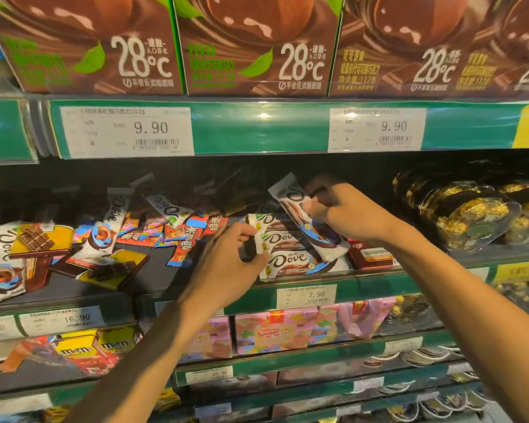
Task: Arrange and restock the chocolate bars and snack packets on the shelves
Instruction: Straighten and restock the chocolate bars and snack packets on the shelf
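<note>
Both forearms reach up from the bottom edge toward the middle shelf (pixel 364 279). Left hand (pixel 226 264) has fingers curled, pinching the left end of the Dove stack (pixel 290 257) at the shelf front, thumb against the lowest bar's end. Right hand (pixel 345 213) grips a Dove bar (pixel 293 206), tilted, its upper end toward the shelf back, lower end resting on the stack. Stack sits just left of a dark red box (pixel 370 256). Left of the stack, red snack packets (pixel 184 236) lie scattered, mixed with loose Dove bars (pixel 113 221) and yellow chocolate boxes (pixel 116 267). Gold foil chocolates in clear tubs (pixel 468 215) at shelf right. Above, brown 28°C boxes (pixel 257 44) over 9.90 tags (pixel 126 131). Below, pink boxes (pixel 275 331) and m&m's packs (pixel 86 351); a 7.90 tag (pixel 306 296) sits under the stack.
</note>
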### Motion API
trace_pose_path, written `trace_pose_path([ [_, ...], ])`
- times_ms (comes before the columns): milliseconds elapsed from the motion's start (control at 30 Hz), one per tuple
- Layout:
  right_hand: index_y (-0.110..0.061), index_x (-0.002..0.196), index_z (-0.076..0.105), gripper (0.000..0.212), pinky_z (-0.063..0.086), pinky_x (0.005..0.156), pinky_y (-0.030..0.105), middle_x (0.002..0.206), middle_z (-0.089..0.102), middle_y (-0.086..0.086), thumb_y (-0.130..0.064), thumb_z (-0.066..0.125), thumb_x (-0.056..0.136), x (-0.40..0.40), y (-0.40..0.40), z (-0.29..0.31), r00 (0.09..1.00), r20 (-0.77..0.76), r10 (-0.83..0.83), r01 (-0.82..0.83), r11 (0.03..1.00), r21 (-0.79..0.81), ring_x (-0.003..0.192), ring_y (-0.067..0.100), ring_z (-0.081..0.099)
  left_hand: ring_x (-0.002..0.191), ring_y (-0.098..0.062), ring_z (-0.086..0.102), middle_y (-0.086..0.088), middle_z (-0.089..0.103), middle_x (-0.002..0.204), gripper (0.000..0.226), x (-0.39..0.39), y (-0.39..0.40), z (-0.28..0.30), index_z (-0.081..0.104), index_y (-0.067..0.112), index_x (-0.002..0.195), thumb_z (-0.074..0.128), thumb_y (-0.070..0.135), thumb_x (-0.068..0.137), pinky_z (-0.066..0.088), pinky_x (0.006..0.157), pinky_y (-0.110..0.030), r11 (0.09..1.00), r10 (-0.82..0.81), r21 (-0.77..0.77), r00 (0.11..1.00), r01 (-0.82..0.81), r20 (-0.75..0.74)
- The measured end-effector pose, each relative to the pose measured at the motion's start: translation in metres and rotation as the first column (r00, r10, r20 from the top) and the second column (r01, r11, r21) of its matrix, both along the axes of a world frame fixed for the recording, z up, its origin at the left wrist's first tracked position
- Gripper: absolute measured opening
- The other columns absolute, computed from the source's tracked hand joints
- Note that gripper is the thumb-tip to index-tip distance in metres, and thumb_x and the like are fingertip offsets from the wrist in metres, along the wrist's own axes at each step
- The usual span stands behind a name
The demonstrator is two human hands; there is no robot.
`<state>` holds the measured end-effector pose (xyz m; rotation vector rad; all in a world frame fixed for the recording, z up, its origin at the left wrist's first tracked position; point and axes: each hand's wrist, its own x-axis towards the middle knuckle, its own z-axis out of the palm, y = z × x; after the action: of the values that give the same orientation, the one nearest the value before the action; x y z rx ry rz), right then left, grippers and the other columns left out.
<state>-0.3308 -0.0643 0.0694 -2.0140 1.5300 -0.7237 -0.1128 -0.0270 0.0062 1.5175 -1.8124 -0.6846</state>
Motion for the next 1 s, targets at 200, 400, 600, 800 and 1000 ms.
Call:
trace_pose_path([
  [200,-0.031,0.112,0.067,0.018,0.056,0.085,0.047,0.101,0.072,-0.006,-0.024,0.056,0.099,-0.001,-0.004,-0.025,0.968,-0.216,0.125,-0.132,0.991,-0.017,0.094,0.012,0.067,0.128,-0.017,0.042,0.007,0.045,0.138,0.064,-0.006,0.000,-0.003,0.036,0.029,0.135,0.071,0.045,0.084,0.040,0.104,-0.038,1.000,-0.020,0.027,0.989,0.016,0.143],
  [400,-0.037,0.116,0.067,0.022,0.038,0.100,0.046,0.117,0.061,-0.008,-0.038,0.061,0.095,0.010,-0.004,-0.045,0.944,-0.330,-0.010,-0.076,0.966,-0.247,0.111,0.014,0.049,0.138,-0.018,0.035,0.006,0.038,0.149,0.080,-0.006,0.000,-0.002,0.024,0.030,0.147,0.069,0.049,0.084,0.034,0.113,-0.043,0.998,-0.041,0.052,0.984,0.032,0.175],
  [600,-0.032,0.120,0.067,0.033,0.042,0.102,0.037,0.124,0.062,-0.012,-0.050,0.057,0.094,-0.003,0.021,-0.060,0.943,-0.330,-0.050,-0.077,0.929,-0.363,0.114,0.008,0.054,0.143,-0.015,0.023,0.013,0.027,0.154,0.077,-0.005,-0.002,-0.004,0.026,0.036,0.150,0.063,0.056,0.086,0.025,0.118,-0.043,0.998,-0.054,0.000,0.968,0.056,0.245],
  [800,-0.026,0.141,0.054,0.043,0.035,0.115,0.041,0.144,0.054,-0.001,-0.035,0.054,0.099,-0.009,0.022,-0.078,0.898,-0.436,-0.061,-0.124,0.915,-0.383,0.135,0.018,0.047,0.148,-0.017,-0.001,0.015,0.003,0.162,0.078,-0.010,-0.010,-0.002,0.012,0.040,0.155,0.048,0.064,0.090,0.007,0.121,-0.047,0.994,-0.100,0.081,0.908,0.073,0.407],
  [1000,-0.030,0.149,0.040,0.047,0.010,0.121,0.029,0.156,0.039,-0.002,-0.034,0.047,0.103,-0.007,0.012,-0.078,0.877,-0.477,-0.062,-0.125,0.928,-0.351,0.146,0.013,0.030,0.146,-0.016,-0.001,0.016,0.004,0.163,0.079,-0.010,-0.024,-0.001,-0.001,0.046,0.153,0.041,0.069,0.090,0.008,0.118,-0.044,0.982,-0.149,0.171,0.863,0.074,0.483],
])
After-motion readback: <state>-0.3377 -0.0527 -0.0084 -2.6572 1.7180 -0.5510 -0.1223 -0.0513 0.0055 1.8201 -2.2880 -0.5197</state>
